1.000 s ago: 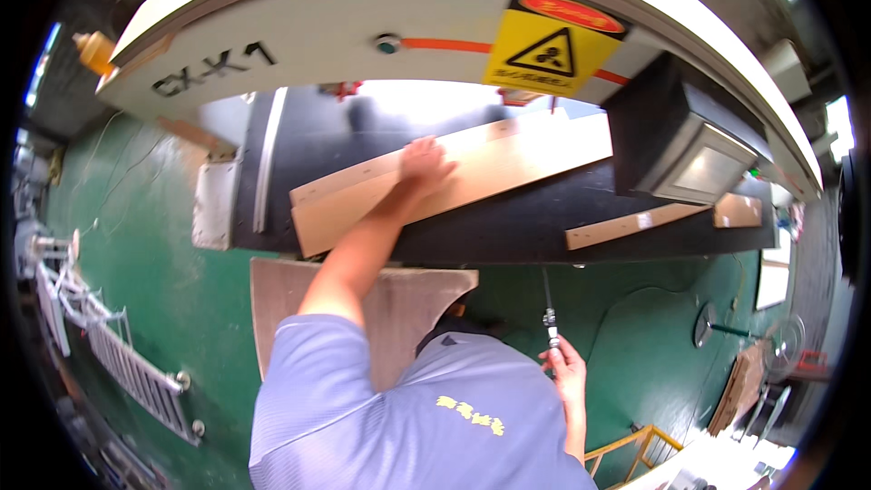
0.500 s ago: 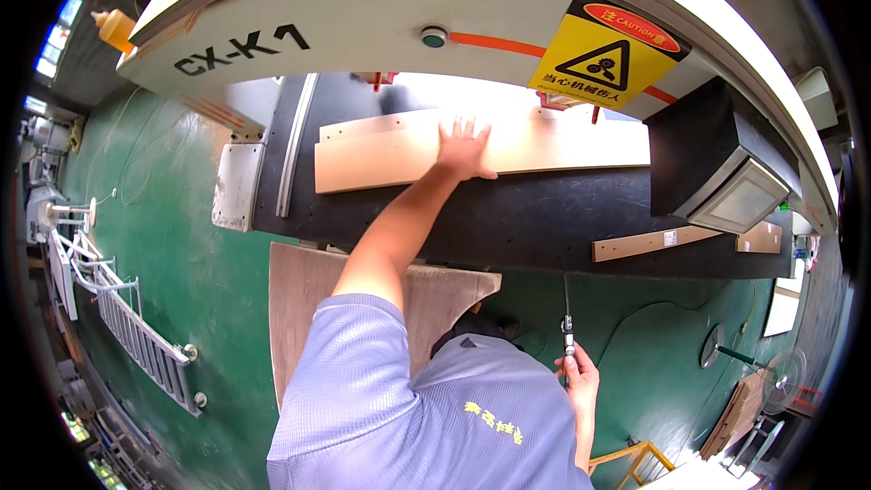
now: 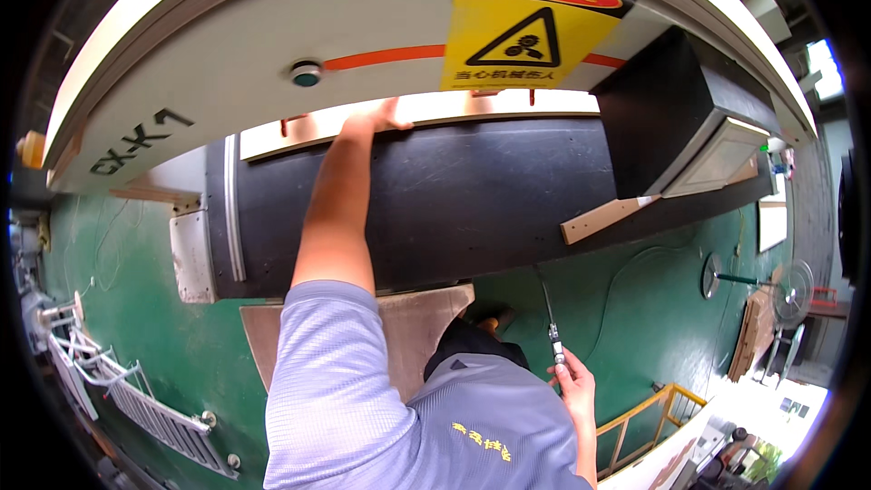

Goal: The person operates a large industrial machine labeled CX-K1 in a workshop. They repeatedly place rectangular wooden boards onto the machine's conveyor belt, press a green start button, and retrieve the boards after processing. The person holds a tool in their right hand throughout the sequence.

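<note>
My left arm stretches forward over the black machine bed (image 3: 490, 191). My left hand (image 3: 376, 116) lies on the near edge of a long pale wooden board (image 3: 508, 105), thumb and fingers apart. The fingertips are partly blurred and close under the machine's beam (image 3: 227, 73), which hides the far side of the board. Low on the right, my right hand (image 3: 575, 385) is closed around the end of an air hose with a metal fitting (image 3: 556, 343). The hose (image 3: 545, 290) runs up toward the bed's near edge.
A black control box (image 3: 689, 109) overhangs the bed's right side, with a narrow wooden strip (image 3: 601, 220) beside it. A brown curved panel (image 3: 408, 336) stands before the bed. On the green floor are a white metal rack (image 3: 154, 408), a fan (image 3: 795, 294) and a yellow frame (image 3: 635, 417).
The long board and my left hand have moved away from me, farther under the beam. My view has shifted too. My right hand still holds the air hose.
</note>
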{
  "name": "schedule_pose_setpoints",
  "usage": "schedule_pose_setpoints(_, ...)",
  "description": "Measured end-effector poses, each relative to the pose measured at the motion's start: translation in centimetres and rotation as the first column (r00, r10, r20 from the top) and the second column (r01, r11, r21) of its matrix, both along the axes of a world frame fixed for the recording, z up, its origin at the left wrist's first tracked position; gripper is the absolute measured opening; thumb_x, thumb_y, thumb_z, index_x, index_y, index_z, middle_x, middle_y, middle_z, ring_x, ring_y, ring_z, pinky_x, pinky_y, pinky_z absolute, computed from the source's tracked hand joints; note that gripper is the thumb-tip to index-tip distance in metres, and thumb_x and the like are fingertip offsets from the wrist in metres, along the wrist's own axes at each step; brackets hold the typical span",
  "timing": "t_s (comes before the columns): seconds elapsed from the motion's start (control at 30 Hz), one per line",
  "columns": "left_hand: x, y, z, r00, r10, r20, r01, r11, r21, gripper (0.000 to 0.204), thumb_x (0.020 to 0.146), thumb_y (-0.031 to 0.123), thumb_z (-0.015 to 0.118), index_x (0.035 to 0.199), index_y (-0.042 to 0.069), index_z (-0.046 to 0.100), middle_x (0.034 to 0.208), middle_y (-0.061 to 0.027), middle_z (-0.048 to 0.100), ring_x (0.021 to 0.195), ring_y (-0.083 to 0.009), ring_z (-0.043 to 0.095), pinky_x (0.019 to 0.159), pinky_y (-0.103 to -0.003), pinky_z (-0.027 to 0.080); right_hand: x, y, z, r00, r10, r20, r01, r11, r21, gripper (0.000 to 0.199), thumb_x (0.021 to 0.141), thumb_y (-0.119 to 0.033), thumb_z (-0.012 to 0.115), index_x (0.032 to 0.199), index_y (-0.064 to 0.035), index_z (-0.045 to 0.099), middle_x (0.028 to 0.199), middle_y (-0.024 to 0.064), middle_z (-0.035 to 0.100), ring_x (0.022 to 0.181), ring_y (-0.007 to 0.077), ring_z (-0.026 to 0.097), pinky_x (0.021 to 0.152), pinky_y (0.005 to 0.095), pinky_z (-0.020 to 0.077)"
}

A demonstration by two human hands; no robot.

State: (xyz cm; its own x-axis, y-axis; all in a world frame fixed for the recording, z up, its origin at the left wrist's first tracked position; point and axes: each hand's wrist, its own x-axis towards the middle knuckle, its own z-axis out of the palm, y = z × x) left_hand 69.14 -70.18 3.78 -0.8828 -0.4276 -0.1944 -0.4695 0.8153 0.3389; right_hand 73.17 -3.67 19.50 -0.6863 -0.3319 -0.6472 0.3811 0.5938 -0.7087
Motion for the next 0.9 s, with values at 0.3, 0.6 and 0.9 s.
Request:
schedule_pose_setpoints(0.3,-0.2,-2.2,-0.1,0.989,0.141,0.045,-0.142,0.99,0.015,0.072,0.075,0.044,0.084,0.129,0.003,0.059,0.12,-0.0176,0.066,0.116,-0.0357,0.061,0.099,-0.044,0.049,0.8,0.4,0.6,0.993,-0.119,0.0,0.119,0.992,-0.026,0.047,0.101,-0.015,0.064,0.143,0.0043,0.054,0.098,0.0078,0.069,0.077,0.0117,0.062,0.071,0.0261,0.0535)
schedule_pose_setpoints(0.6,-2.2,8.1,-1.0,0.945,0.28,-0.171,-0.324,0.875,-0.361,0.061,0.095,0.057,0.06,0.143,0.02,0.052,0.144,-0.0152,0.055,0.139,-0.0353,0.044,0.108,-0.077,0.019,-0.3,-0.3,-0.9,0.992,-0.086,0.092,0.092,0.994,-0.06,0.045,0.1,-0.01,0.063,0.142,0.005,0.054,0.103,0.0084,0.069,0.082,0.0127,0.064,0.072,0.0269,0.055)
schedule_pose_setpoints(0.9,-2.0,7.1,-0.7,0.933,0.316,-0.172,-0.354,0.89,-0.286,0.068,0.094,0.058,0.061,0.147,0.018,0.048,0.142,-0.012,0.058,0.138,-0.0344,0.046,0.109,-0.068,0.028,-0.6,-0.4,-1.1,0.999,-0.004,0.053,0.01,0.993,-0.116,0.044,0.099,-0.007,0.064,0.141,0.0056,0.055,0.105,0.0085,0.069,0.088,0.0132,0.065,0.072,0.028,0.0567)
